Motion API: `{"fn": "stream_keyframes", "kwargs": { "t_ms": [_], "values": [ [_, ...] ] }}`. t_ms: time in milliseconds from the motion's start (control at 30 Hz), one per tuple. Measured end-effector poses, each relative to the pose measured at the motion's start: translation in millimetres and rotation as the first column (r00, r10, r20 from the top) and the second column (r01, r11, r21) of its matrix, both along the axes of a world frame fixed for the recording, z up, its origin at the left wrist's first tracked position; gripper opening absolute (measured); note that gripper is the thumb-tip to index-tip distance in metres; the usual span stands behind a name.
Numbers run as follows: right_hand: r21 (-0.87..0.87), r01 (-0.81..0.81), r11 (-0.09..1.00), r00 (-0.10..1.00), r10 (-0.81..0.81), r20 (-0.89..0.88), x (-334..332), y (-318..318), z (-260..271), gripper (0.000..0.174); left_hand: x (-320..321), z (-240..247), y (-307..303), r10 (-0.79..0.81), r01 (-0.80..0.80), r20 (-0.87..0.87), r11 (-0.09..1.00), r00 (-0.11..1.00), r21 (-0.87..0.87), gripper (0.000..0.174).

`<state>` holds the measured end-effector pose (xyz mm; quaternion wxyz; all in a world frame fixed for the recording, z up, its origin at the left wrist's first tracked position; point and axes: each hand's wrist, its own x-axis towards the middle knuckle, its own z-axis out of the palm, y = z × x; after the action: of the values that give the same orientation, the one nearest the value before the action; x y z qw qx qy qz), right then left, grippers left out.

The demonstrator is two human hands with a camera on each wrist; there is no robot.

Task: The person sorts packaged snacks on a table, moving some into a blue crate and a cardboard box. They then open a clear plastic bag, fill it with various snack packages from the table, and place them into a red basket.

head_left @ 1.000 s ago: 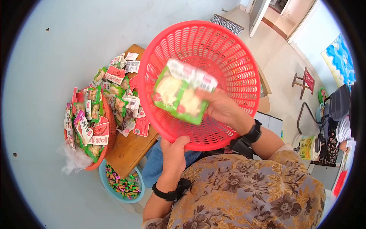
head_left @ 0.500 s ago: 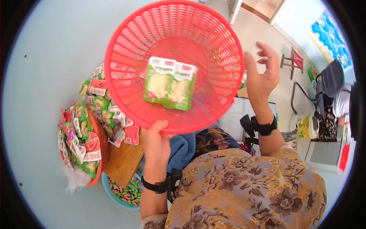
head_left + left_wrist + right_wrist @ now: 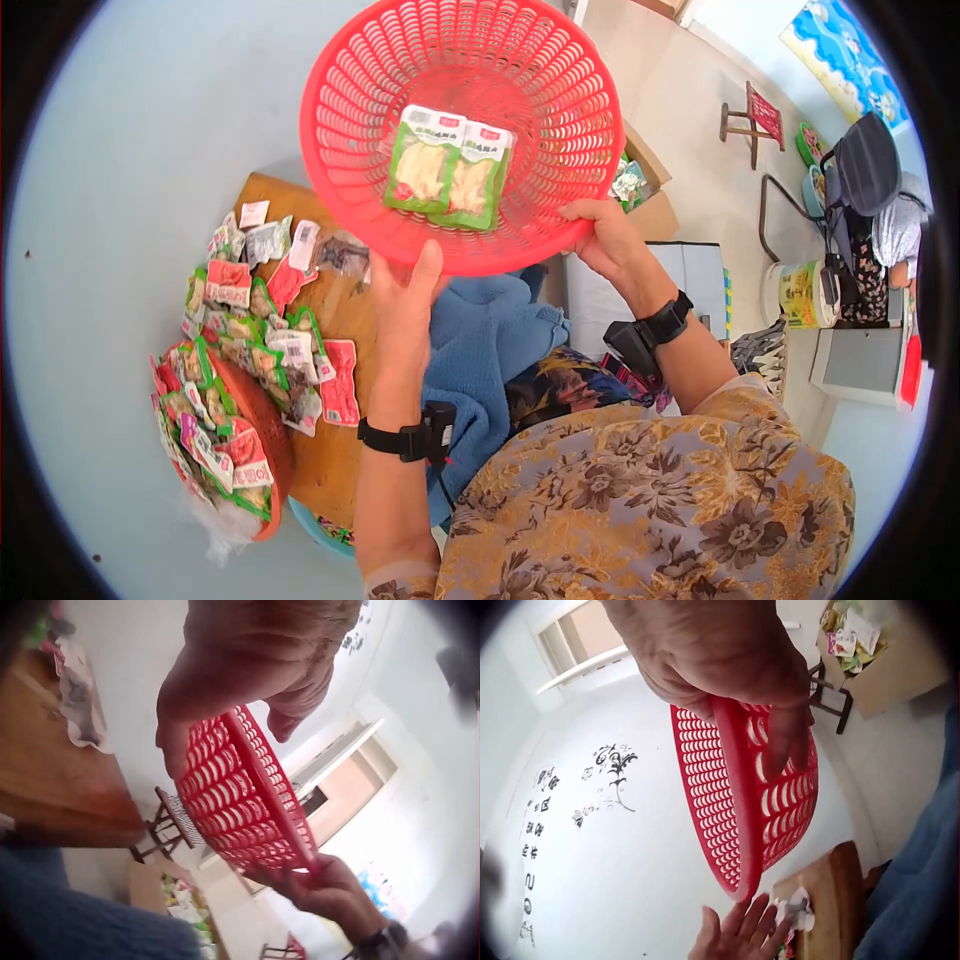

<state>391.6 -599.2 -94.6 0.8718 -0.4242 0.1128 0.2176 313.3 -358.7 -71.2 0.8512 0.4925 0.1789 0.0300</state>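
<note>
A red plastic basket (image 3: 345,150) is held up, tilted so its inside faces me. Two green-and-white food packets (image 3: 425,165) lie overlapping in it. My right hand (image 3: 615,245) grips the rim at the lower right, thumb over the edge and fingers against the outer wall (image 3: 787,802). My left hand (image 3: 400,315) is at the lower left rim, its thumb overlapping the rim in the head view. In the right wrist view the left hand (image 3: 739,934) shows straight, spread fingers right at the basket's edge.
Many food packets (image 3: 230,285) lie on a wooden bench (image 3: 340,290) at left. Beside it an orange basket (image 3: 255,410) is heaped with more, above a blue basin (image 3: 315,525). A cardboard box (image 3: 655,205) with packets stands right; a folding stool (image 3: 755,120) stands farther off.
My right hand has dropped the food packet into the basket, drawn back, then taken the rim. The left hand's fingers have loosened at the rim. The head view has shifted.
</note>
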Motion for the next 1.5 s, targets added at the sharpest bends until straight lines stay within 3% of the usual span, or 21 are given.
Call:
{"fn": "stream_keyframes", "kwargs": {
  "t_ms": [33, 67, 100, 167, 200, 267, 400, 533, 700, 800, 1033, 1133, 1200, 1233, 1300, 1333, 1400, 1433, 1500],
  "values": [
    [-0.006, 0.009, 1.0, 1.0, -0.009, -0.01, 5.3, -4.0, -10.9, 0.043, 1.0, -15.4, 8.6, -0.019, -0.004, 0.06, 0.935, 0.998, 0.355, 0.05],
    [-0.032, 0.063, 0.997, 0.998, -0.063, 0.006, 12.8, -10.3, -24.8, 0.041, 3.4, -31.1, 14.8, -0.063, -0.031, 0.116, 0.745, 0.991, 0.666, 0.055],
    [-0.054, 0.116, 0.992, 0.993, -0.114, 0.025, 20.9, -15.0, -39.8, 0.04, 3.1, -47.4, 24.0, -0.073, -0.021, 0.113, 0.744, 0.991, 0.668, 0.055],
    [-0.104, 0.126, 0.987, 0.992, -0.125, 0.014, 37.8, -33.5, -74.8, 0.04, -7.1, -76.2, 41.5, -0.201, 0.017, 0.024, 0.201, 0.979, 0.979, 0.066],
    [-0.157, 0.127, 0.979, 0.992, -0.127, 0.008, 43.4, -40.1, -91.8, 0.039, -12.7, -85.6, 44.4, -0.201, 0.029, 0.011, 0.195, 0.98, 0.98, 0.066],
    [-0.143, 0.158, 0.977, 0.986, -0.163, -0.023, 47.1, -38.8, -113.0, 0.04, -25.9, -94.5, 53.7, -0.279, 0.063, -0.088, -0.099, 0.956, 0.993, 0.069],
    [-0.217, 0.184, 0.959, 0.975, -0.206, -0.08, 63.4, -47.3, -168.7, 0.042, -27.2, -97.6, 47.3, -0.287, 0.114, -0.189, -0.26, 0.939, 0.959, 0.077],
    [-0.207, 0.236, 0.949, 0.967, -0.25, -0.042, 66.4, -32.7, -201.3, 0.043, -30.9, -98.8, 43.9, -0.265, 0.132, -0.204, -0.267, 0.942, 0.955, 0.082],
    [-0.367, 0.124, 0.922, 0.938, -0.23, -0.261, 81.2, -6.6, -234.2, 0.043, -28.1, -97.8, 43.7, -0.265, 0.135, -0.204, -0.259, 0.942, 0.957, 0.084],
    [-0.288, 0.126, 0.949, 0.94, -0.206, -0.27, 84.2, 13.4, -265.7, 0.044, -30.8, -89.5, 39.9, -0.253, 0.169, -0.23, -0.239, 0.94, 0.956, 0.084],
    [-0.336, 0.006, 0.942, 0.903, -0.149, -0.403, 100.1, 61.3, -340.5, 0.044, -29.5, -83.8, 36.4, -0.241, 0.233, -0.299, -0.267, 0.923, 0.935, 0.08],
    [-0.236, -0.01, 0.972, 0.9, -0.094, -0.425, 97.6, 80.2, -361.1, 0.044, -27.7, -83.1, 35.7, -0.235, 0.249, -0.317, -0.278, 0.919, 0.928, 0.079],
    [-0.59, -0.035, 0.806, 0.877, -0.258, -0.404, 80.0, 81.4, -355.2, 0.046, -27.5, -74.7, 31.0, -0.229, 0.281, -0.348, -0.279, 0.909, 0.918, 0.079],
    [-0.591, -0.034, 0.806, 0.875, -0.261, -0.407, 75.7, 78.7, -366.2, 0.046, -28.4, -75.5, 31.9, -0.23, 0.282, -0.349, -0.281, 0.908, 0.918, 0.079],
    [-0.841, -0.297, 0.451, 0.911, -0.131, -0.392, 68.9, 59.5, -394.5, 0.05, -28.0, -76.3, 32.0, -0.231, 0.28, -0.347, -0.278, 0.909, 0.919, 0.079],
    [-0.844, -0.293, 0.449, 0.913, -0.132, -0.387, 65.2, 49.2, -390.1, 0.05, -27.5, -76.4, 31.5, -0.23, 0.272, -0.338, -0.277, 0.913, 0.922, 0.079],
    [-0.953, -0.235, 0.193, 0.967, 0.148, -0.208, 47.6, 30.9, -371.1, 0.039, -26.8, -76.2, 31.5, -0.234, 0.26, -0.327, -0.276, 0.916, 0.925, 0.079],
    [-0.959, -0.264, 0.107, 0.946, 0.222, -0.236, 36.8, 17.0, -359.7, 0.027, -27.9, -69.4, 27.3, -0.232, 0.271, -0.336, -0.273, 0.913, 0.923, 0.079],
    [-0.938, -0.341, 0.069, 0.902, 0.304, -0.306, 19.3, 0.0, -339.3, 0.024, -28.7, -69.8, 27.6, -0.237, 0.267, -0.331, -0.265, 0.913, 0.927, 0.08]
  ]
}}
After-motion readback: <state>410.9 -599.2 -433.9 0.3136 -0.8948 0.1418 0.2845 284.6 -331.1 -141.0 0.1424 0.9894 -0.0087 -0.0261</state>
